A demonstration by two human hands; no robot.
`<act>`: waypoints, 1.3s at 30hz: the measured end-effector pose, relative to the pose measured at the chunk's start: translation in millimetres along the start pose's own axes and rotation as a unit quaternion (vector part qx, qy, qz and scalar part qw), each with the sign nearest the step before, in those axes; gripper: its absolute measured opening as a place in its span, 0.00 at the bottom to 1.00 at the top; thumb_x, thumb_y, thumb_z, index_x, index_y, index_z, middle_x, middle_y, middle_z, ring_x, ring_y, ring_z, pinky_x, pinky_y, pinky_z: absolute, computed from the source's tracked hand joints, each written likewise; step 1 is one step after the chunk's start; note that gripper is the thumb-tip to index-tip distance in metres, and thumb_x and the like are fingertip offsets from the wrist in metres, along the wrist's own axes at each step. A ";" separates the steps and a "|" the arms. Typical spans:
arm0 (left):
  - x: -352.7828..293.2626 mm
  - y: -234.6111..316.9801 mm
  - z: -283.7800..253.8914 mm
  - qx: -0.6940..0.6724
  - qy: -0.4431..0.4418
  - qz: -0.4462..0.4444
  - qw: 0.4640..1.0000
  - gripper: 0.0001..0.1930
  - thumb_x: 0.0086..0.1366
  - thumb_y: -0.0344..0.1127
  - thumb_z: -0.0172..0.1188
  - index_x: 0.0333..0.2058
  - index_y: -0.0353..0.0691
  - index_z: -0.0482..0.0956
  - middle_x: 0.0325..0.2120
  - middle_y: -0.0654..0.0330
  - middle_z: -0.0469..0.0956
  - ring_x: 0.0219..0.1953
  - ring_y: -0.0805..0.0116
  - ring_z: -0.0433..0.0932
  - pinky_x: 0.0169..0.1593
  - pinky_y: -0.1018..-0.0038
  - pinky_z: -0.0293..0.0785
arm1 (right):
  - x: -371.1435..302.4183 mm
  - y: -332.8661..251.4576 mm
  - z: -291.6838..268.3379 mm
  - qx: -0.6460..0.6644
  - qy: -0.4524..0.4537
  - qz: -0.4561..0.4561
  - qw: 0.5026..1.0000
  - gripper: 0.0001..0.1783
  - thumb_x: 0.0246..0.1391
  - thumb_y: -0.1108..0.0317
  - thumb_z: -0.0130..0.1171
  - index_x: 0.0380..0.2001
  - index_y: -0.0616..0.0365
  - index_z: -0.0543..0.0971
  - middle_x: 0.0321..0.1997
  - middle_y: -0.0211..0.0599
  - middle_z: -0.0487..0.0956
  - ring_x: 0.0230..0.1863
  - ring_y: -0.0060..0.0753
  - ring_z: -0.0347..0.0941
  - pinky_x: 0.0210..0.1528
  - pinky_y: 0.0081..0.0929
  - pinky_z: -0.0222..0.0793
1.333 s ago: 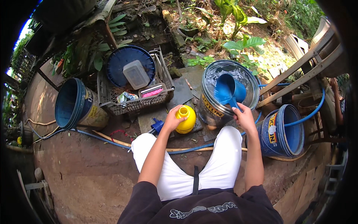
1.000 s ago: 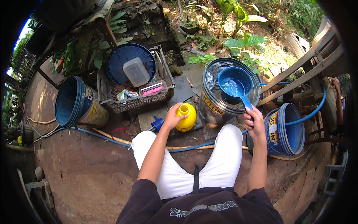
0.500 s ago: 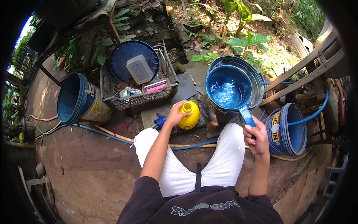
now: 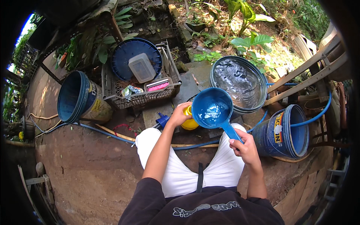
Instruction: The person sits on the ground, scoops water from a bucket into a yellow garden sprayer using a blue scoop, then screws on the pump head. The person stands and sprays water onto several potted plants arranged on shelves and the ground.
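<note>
My right hand (image 4: 243, 145) is closed round the handle of a blue water dipper (image 4: 212, 108) with water in it. The dipper hangs over the right side of a yellow bottle (image 4: 189, 123) and hides part of it, its mouth included. My left hand (image 4: 181, 115) grips the bottle near its top. Beside the bottle, on its left, lies a dark blue piece like a spray head or cap (image 4: 162, 120). Past the dipper, to the right, stands a bucket of water (image 4: 240, 83) with a rippling surface.
A grey plastic crate (image 4: 140, 100) holds a blue lid (image 4: 125, 56), a clear container (image 4: 142, 67) and a pink brush (image 4: 158, 86). Tipped buckets lie at left (image 4: 71, 99) and right (image 4: 275, 137). Hoses (image 4: 195, 147) cross the ground before my knees. Wooden bars (image 4: 307, 77) lean at right.
The dipper has moved from over the water bucket, left and nearer me, to the yellow bottle. My left hand stays on the bottle. The bucket's water surface now shows.
</note>
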State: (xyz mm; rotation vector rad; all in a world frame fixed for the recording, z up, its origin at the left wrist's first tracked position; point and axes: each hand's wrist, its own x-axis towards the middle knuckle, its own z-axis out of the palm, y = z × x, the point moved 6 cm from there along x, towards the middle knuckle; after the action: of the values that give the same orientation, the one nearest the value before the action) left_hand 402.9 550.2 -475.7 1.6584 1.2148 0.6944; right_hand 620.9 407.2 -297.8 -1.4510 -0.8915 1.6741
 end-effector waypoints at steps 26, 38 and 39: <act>-6.4 -2.9 0.2 -0.018 -0.023 0.020 0.999 0.32 0.39 0.32 0.70 0.47 0.41 0.74 0.53 0.53 0.69 0.58 0.55 0.63 0.62 0.66 0.56 | -18.3 -18.2 13.0 -0.292 0.080 -0.071 0.951 0.19 0.50 0.68 0.56 0.45 0.69 0.73 0.31 0.46 0.78 0.31 0.29 0.72 0.37 0.25 0.67; -5.2 -1.7 1.6 -0.019 -0.014 0.010 1.000 0.31 0.39 0.33 0.71 0.48 0.42 0.74 0.53 0.55 0.70 0.58 0.56 0.64 0.62 0.66 0.56 | -29.8 -42.6 19.5 -0.319 0.094 -0.113 0.936 0.19 0.49 0.70 0.57 0.42 0.72 0.73 0.30 0.47 0.77 0.32 0.30 0.73 0.38 0.26 0.68; -5.2 -0.5 1.9 -0.019 -0.015 0.014 1.000 0.31 0.39 0.33 0.71 0.48 0.42 0.74 0.53 0.55 0.70 0.58 0.56 0.64 0.62 0.66 0.56 | -30.0 -43.1 19.6 -0.320 0.093 -0.109 0.936 0.19 0.49 0.69 0.57 0.42 0.72 0.73 0.31 0.48 0.77 0.33 0.31 0.74 0.39 0.27 0.68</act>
State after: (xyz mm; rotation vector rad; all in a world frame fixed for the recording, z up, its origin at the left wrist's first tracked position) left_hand 402.5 544.8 -476.5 1.6503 1.1523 0.7027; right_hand 608.0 401.3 -243.6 -1.8079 -1.5142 1.0973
